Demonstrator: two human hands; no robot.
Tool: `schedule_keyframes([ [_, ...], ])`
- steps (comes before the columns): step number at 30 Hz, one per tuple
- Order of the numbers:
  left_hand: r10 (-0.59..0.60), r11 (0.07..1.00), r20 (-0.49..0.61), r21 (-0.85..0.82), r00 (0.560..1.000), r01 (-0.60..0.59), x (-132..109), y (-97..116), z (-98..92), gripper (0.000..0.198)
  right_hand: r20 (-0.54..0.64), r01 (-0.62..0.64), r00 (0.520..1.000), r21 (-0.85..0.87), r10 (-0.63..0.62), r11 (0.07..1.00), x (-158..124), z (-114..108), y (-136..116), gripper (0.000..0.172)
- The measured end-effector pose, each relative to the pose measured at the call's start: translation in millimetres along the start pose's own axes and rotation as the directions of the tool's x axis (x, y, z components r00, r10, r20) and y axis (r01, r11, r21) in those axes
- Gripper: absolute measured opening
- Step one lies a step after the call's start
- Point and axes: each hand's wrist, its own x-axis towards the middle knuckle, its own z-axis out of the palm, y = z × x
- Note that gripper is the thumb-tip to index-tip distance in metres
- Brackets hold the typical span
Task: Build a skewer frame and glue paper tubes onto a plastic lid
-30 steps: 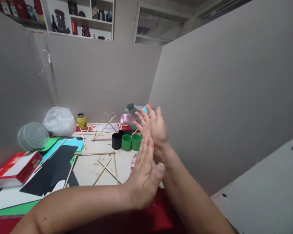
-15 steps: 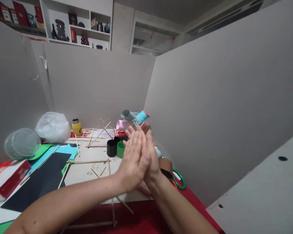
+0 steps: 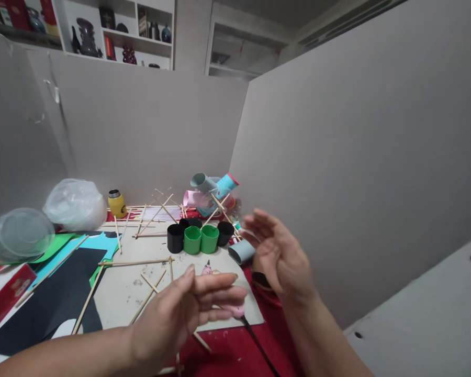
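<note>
Pink glue gun (prob.) lies on the pale board, near its front edge, partly hid behind the L hand's fingers. Long axis runs diag.: dark tip far & L, black cord trailing near & R over the red cloth. Gun sits btwn the hands in the view, just past the L fingers; L hand clearly nearer, fingers overlapping it. Contact? Can't tell.

L hand: fingers straight, held close, pointing R, thumb up; nothing seen in it. R hand: raised, loosely cupped, fingers bent, a bit blurred; looks empty. Hands well apart, palms roughly facing.

By the R hand: grey-blue paper tube on its side, brown roll partly hid. Beyond the gun: 2 green paper rings side by side, w/ black paper rings next to & behind. L of gun: crossed sticks, then black paper sheet. At back: yellow jar, plastic bag.
</note>
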Motion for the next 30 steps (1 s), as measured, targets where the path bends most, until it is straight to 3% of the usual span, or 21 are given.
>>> schedule_keyframes([
  [2, -0.101, 0.984, 0.008, -0.144, 0.995, 0.101, -2.3, 3.1, -2.0, 0.064, 0.144, 0.070, 0.989, -0.224, -0.039, 0.972, -21.4, -4.9, 1.3, 0.020],
  [4, -0.151, 0.965, 0.011, -0.215, 0.988, 0.150, -3.4, 2.8, -4.1, 0.066, 0.311, 0.199, 0.947, -0.378, -0.079, 0.904, -40.3, -3.7, -0.8, 0.025],
  [8, -0.190, 0.944, 0.022, -0.271, 0.981, 0.189, -3.7, -1.7, -6.7, 0.070, 0.470, 0.429, 0.863, -0.495, -0.183, 0.755, -55.4, 5.4, -10.9, 0.037],
  [13, -0.189, 0.937, 0.034, -0.292, 0.981, 0.191, -3.9, -5.7, -5.0, 0.069, 0.535, 0.553, 0.805, -0.516, -0.258, 0.655, -54.0, 12.0, -19.7, 0.032],
  [18, -0.182, 0.950, 0.026, -0.253, 0.983, 0.182, -5.3, -6.1, -4.5, 0.067, 0.611, 0.603, 0.767, -0.581, -0.197, 0.547, -57.6, 11.2, -25.8, 0.028],
  [24, -0.229, 0.943, 0.044, -0.236, 0.972, 0.233, -3.5, -6.4, -3.1, 0.066, 0.677, 0.698, 0.714, -0.669, -0.177, 0.257, -59.7, 12.6, -23.6, 0.020],
  [27, -0.234, 0.939, 0.059, -0.246, 0.971, 0.241, -3.3, -6.9, -0.9, 0.067, 0.677, 0.694, 0.720, -0.701, -0.150, 0.163, -55.4, 8.5, -16.9, 0.014],
  [30, -0.232, 0.937, 0.112, -0.242, 0.966, 0.253, -8.2, -4.8, 2.9, 0.069, 0.589, 0.605, 0.795, -0.788, -0.145, 0.115, -49.0, -4.7, -10.3, 0.015],
])
